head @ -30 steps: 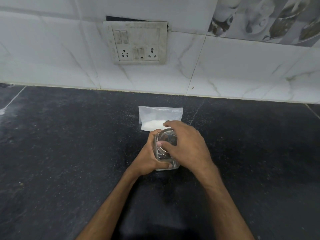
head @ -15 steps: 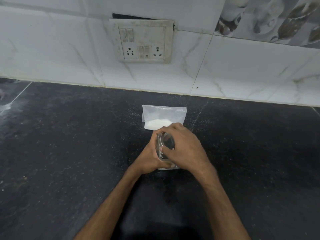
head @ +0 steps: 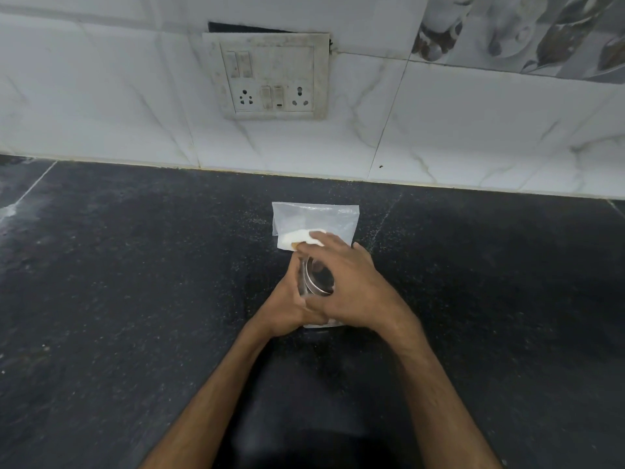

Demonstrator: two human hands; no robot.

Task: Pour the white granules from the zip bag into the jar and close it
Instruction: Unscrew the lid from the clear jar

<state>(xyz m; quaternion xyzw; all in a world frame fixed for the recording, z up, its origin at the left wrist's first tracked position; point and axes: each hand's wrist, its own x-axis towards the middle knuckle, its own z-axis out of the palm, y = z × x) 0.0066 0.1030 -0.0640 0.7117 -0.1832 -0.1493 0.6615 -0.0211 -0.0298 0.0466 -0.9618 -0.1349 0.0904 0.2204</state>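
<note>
A clear glass jar with a metal lid stands on the black counter in the middle of the view. My left hand is wrapped round the jar's side. My right hand grips the lid from above, fingers curled over its rim. Just behind the jar lies a clear zip bag, flat on the counter, with white granules gathered in its near end. My right fingertips partly hide the bag's near edge.
A white marble-tiled wall rises behind the counter and carries a switch and socket plate. Patterned tiles sit at the top right. A pale seam crosses the counter at the far left.
My right hand has turned on the lid, its fingers reaching further back over the bag's near edge. The jar and the bag stay in place.
</note>
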